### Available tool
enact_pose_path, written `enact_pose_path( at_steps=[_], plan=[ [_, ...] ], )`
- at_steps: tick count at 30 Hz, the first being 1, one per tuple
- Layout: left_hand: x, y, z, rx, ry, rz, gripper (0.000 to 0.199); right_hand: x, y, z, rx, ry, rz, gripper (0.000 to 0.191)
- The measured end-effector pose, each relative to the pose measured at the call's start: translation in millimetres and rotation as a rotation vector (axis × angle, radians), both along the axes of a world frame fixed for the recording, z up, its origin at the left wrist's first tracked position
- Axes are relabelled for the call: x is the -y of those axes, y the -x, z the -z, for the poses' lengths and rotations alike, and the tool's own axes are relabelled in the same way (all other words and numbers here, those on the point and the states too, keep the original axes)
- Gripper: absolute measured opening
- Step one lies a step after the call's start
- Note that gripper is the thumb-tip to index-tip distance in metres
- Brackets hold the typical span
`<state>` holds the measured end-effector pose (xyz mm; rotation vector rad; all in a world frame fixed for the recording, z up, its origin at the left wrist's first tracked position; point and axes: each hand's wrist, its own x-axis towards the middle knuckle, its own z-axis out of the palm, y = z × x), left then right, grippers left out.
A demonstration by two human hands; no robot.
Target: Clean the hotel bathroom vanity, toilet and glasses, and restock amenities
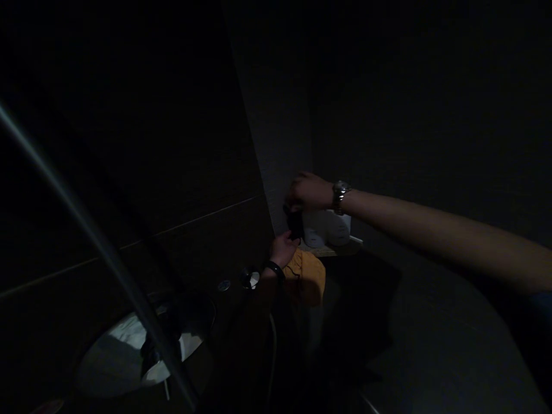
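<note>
Both hands meet near the middle of a very dark view, at a dark cloth-like object (295,223). My right hand (309,191), with a metal watch (340,195) on its wrist, has its fingers curled at the top of that object. Lower down, my left hand (283,248), wearing a dark wristband (276,271), pinches its bottom edge. Just below and right of the left hand hangs an orange-yellow cloth bag (308,277) with a dark cord. White rounded containers (337,230) stand behind the hands on a small shelf (330,252).
A metal pole (97,241) runs diagonally across the left side. Beyond it is an oval reflective basin or mirror-like surface (112,359). Small shiny round fittings (250,280) sit on the dark tiled wall (194,190). A pale hose (273,356) runs down at the bottom.
</note>
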<state>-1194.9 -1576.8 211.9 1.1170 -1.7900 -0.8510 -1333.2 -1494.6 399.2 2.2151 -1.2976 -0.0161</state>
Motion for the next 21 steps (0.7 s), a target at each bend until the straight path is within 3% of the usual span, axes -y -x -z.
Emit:
enact_pose_path(
  at_steps=[3, 5, 8, 11, 13, 14, 15, 17, 19, 21],
  plan=[
    [1, 2, 1.6, 0.052, 0.02, -0.008, 0.035, -47, 37, 4.6, 0.422, 0.148, -0.112, 0.032],
    [1, 4, 0.0, 0.084, 0.019, -0.024, 0.036, -85, 63, 27.3, 0.739, 0.251, -0.136, 0.031],
    [2, 7, -5.8, 0.122, 0.006, -0.049, 0.034, -127, 95, 93.0, 1.114, 0.322, -0.093, 0.024],
    [-2, 5, -10.7, 0.118, 0.005, -0.087, 0.028, -142, 112, 169.3, 1.277, 0.205, -0.083, 0.02],
    [-9, 2, -10.2, 0.098, -0.003, -0.106, 0.023, -138, 116, 203.3, 1.283, 0.101, -0.124, 0.02],
    [-14, 1, -8.7, 0.087, -0.011, -0.114, 0.02, -134, 115, 211.0, 1.257, 0.058, -0.172, 0.019],
    [-20, 0, -6.5, 0.076, -0.02, -0.124, 0.017, -128, 112, 211.7, 1.207, 0.026, -0.235, 0.019],
    [-30, 1, -1.9, 0.06, -0.032, -0.149, 0.01, -113, 99, 193.5, 1.047, 0.033, -0.391, 0.02],
    [-37, 3, 1.1, 0.058, -0.023, -0.177, 0.008, -93, 77, 157.2, 0.835, 0.088, -0.503, 0.025],
    [-38, 5, 1.7, 0.074, -0.006, -0.193, 0.009, -70, 48, 116.6, 0.596, 0.113, -0.487, 0.033]
  ],
)
